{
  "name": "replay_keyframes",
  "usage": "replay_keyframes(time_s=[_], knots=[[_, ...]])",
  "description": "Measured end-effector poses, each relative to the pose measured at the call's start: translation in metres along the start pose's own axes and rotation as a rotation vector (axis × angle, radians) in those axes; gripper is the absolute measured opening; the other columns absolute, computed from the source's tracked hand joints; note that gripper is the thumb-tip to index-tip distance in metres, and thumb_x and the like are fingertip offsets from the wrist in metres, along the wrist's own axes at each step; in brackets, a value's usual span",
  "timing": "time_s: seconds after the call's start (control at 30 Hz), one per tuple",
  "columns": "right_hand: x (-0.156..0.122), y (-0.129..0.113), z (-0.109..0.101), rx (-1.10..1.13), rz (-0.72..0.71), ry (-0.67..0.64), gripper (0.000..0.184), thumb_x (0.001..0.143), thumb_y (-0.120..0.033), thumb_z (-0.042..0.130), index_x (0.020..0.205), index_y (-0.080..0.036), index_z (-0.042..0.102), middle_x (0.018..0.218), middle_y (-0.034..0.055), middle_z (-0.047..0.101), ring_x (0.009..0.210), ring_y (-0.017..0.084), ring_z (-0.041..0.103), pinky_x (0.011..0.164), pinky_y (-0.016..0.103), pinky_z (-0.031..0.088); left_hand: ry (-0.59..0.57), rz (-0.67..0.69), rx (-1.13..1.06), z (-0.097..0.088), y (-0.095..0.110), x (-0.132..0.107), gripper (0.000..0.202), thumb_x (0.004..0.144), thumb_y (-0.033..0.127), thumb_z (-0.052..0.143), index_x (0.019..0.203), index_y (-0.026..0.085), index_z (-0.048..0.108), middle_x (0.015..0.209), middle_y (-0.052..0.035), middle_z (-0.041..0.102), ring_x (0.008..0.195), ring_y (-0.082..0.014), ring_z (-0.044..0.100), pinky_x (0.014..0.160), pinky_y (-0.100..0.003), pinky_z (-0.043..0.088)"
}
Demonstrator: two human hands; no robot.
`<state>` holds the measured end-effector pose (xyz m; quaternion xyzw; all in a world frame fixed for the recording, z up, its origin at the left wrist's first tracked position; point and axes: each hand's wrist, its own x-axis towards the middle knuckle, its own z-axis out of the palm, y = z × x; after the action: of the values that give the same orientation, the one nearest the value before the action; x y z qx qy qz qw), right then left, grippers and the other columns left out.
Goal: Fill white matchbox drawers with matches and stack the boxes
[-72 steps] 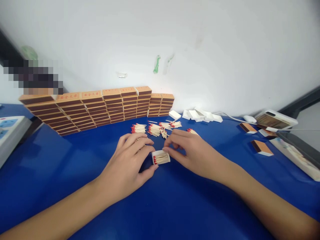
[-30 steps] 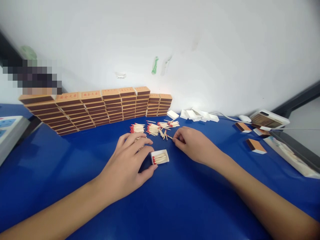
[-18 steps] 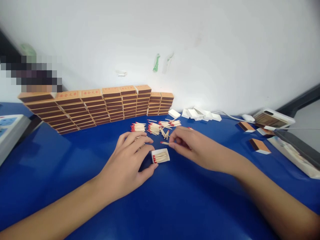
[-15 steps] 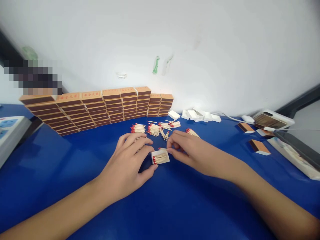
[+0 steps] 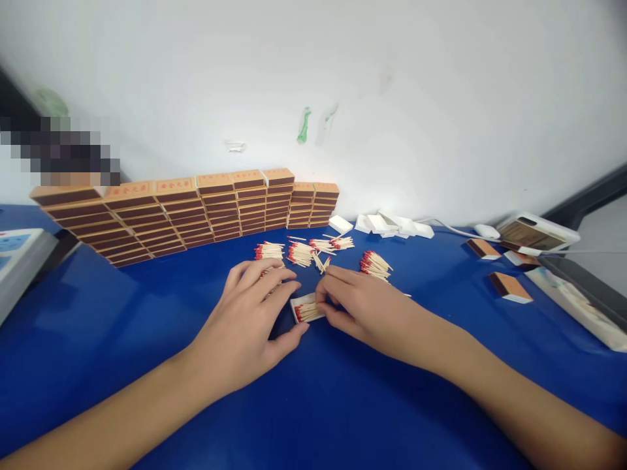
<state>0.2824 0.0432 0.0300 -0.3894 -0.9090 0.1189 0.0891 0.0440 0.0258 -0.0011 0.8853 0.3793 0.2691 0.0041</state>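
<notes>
A small white matchbox tray (image 5: 304, 308) with red-tipped matches in it lies on the blue table (image 5: 313, 405). My left hand (image 5: 249, 320) rests curled around its left end, thumb and fingers bracing it. My right hand (image 5: 360, 307) covers its right end, fingertips pinched on the tray's edge and the matches there. Loose red-tipped matches (image 5: 304, 251) lie in small heaps just behind both hands, with another bundle of matches (image 5: 375, 264) to the right.
A long wall of stacked brown matchboxes (image 5: 186, 209) stands at the back left. Empty white trays (image 5: 392, 225) lie at the back right, a few brown sleeves (image 5: 509, 287) and a phone (image 5: 536, 234) further right. A white box (image 5: 19, 261) sits at the left edge.
My right hand reached to the loose matches, picked one up and brought it back to the tray, where it now rests on the right end. My left hand stayed put.
</notes>
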Motion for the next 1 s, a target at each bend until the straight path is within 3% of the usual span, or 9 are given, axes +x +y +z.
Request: replay_keyframes(time_s=[0.13,0.3,0.53,0.67,0.83,1.0], knots=[[0.000,-0.001,0.003,0.024,-0.007,0.027,0.010,0.102,-0.013,0.057,0.096,-0.019,0.063,0.099,0.0056,0.065,0.076,0.016,0.060,0.067,0.029,0.045,-0.062,-0.003,0.018,0.002,-0.001,0.000,0.024,0.102,0.035,0.063,0.114,0.017,0.072,0.140,-0.0137,0.066,0.139,-0.0363,0.052,0.114,-0.059,0.040],[0.000,0.007,0.001,0.119,-0.022,0.138,0.012,0.103,-0.016,0.057,0.099,-0.020,0.067,0.093,0.0032,0.065,0.077,0.016,0.059,0.068,0.028,0.044,-0.038,-0.002,-0.002,0.001,0.000,-0.001,0.019,0.100,0.034,0.066,0.110,0.018,0.072,0.139,-0.0134,0.066,0.140,-0.0361,0.051,0.116,-0.059,0.040],[0.010,0.045,0.001,0.104,0.202,0.427,0.013,0.101,-0.027,0.062,0.095,-0.020,0.072,0.083,0.0012,0.062,0.070,0.016,0.055,0.068,0.031,0.042,-0.016,0.007,-0.018,0.000,0.001,-0.002,0.018,0.100,0.031,0.067,0.111,0.018,0.073,0.137,-0.0120,0.068,0.137,-0.0344,0.054,0.115,-0.058,0.040],[0.011,0.055,0.008,0.027,0.288,0.295,0.012,0.095,-0.030,0.068,0.089,-0.020,0.071,0.086,0.0037,0.064,0.077,0.019,0.058,0.071,0.032,0.043,-0.014,0.019,-0.014,0.001,0.001,-0.003,0.019,0.099,0.032,0.068,0.110,0.017,0.074,0.136,-0.0129,0.068,0.135,-0.0352,0.055,0.115,-0.059,0.040],[0.011,0.046,0.002,-0.030,0.432,0.142,0.016,0.097,-0.026,0.063,0.083,-0.021,0.066,0.085,0.0050,0.067,0.076,0.020,0.060,0.067,0.033,0.041,-0.017,0.017,-0.011,0.000,0.001,-0.003,0.019,0.098,0.032,0.068,0.108,0.017,0.074,0.135,-0.0136,0.068,0.135,-0.0359,0.055,0.114,-0.059,0.040],[0.012,0.039,-0.001,-0.072,0.594,0.126,0.028,0.103,-0.034,0.058,0.078,-0.021,0.062,0.082,0.0053,0.069,0.069,0.019,0.059,0.062,0.033,0.036,-0.022,0.011,-0.017,0.000,0.001,-0.004,0.019,0.098,0.033,0.069,0.108,0.018,0.074,0.136,-0.0121,0.068,0.137,-0.0349,0.054,0.116,-0.058,0.039]])
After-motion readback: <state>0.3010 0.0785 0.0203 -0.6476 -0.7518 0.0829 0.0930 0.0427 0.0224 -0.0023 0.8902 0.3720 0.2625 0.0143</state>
